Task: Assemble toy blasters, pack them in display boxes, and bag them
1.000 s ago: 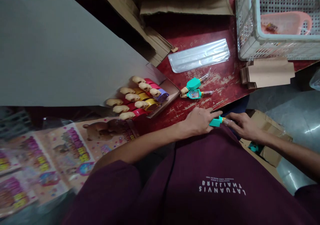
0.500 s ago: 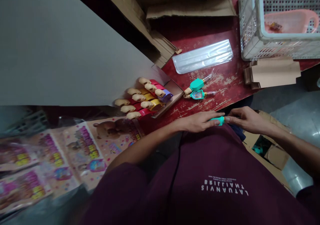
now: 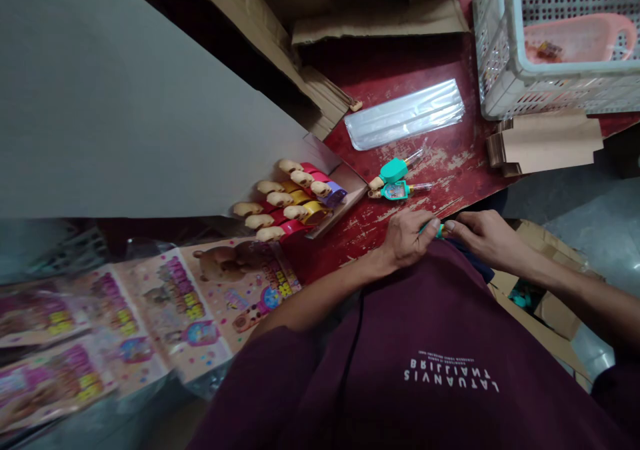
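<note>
Close to my body, at the front edge of the red table [image 3: 345, 253], my left hand [image 3: 411, 238] is closed around a small teal piece [image 3: 439, 230]. From the other side my right hand [image 3: 483, 237] pinches the end of the same piece, so both hands meet at it. Two teal toys with animal heads and clear tubes lie beyond my hands, the upper one [image 3: 394, 170] beside the lower one [image 3: 396, 191]. Several toys with beige animal heads [image 3: 280, 199] and red, yellow and purple bodies stand in a carton to the left.
Clear plastic sleeves [image 3: 405, 115] lie on the table. At the right are a white crate [image 3: 525, 80] holding a pink scoop [image 3: 575, 37], and folded cardboard [image 3: 553, 141]. Printed bags [image 3: 185, 310] lie at lower left; an open box with teal parts [image 3: 521, 297] is below right.
My left hand has curled its fingers more tightly around the teal piece, which now shows less. Both hands remain together. The view has shifted slightly.
</note>
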`<state>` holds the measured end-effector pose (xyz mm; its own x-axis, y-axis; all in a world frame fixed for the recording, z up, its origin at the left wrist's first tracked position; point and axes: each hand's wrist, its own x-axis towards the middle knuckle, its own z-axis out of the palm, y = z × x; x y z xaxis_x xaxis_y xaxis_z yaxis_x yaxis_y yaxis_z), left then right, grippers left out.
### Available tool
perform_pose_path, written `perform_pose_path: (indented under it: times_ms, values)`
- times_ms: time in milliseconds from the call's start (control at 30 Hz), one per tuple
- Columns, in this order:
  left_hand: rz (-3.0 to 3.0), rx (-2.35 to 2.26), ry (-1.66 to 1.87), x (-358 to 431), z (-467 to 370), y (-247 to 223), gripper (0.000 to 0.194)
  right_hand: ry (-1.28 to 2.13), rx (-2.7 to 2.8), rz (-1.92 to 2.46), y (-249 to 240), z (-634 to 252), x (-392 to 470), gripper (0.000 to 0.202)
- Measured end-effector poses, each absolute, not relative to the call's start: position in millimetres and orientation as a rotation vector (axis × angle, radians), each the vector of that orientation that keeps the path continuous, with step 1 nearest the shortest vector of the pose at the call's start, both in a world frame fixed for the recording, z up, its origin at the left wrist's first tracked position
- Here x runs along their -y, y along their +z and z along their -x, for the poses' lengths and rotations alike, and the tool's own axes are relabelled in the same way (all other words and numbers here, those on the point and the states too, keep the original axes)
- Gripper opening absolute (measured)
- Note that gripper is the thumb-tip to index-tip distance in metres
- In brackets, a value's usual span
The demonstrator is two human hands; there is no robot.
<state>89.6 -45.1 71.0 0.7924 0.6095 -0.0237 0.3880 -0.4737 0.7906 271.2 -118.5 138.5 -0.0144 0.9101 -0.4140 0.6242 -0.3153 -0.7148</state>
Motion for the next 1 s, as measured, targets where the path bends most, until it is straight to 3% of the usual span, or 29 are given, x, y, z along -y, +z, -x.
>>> perform_pose_path:
  times_ms: [100, 233, 333, 667, 800, 1000]
  values:
    - [-2.005, -0.856, 0.328, 43, -89, 66, 0.066, 1.267, 1.567, 1.960, 134, -274, 117, 0.060]
    - [-2.113, -0.995, 0.754, 50, -89, 66, 0.058, 1.189, 1.445, 1.994, 131, -273, 121, 0.052]
    - [-2.258, -1.052, 0.881, 57, -95, 66, 0.057, 1.111, 1.257, 1.932, 130, -263, 127, 0.048]
    - [-2.128, -0.886, 1.098, 44, -104, 62, 0.033, 1.437, 0.537, 1.615, 133, -211, 136, 0.047]
    - [-1.808, -1.059, 1.154, 45, -107, 70, 0.042, 1.482, 0.391, 1.491, 137, -203, 130, 0.046]
    - [-1.418, -1.084, 1.133, 49, -103, 88, 0.051, 1.231, 0.658, 1.619, 132, -195, 131, 0.040]
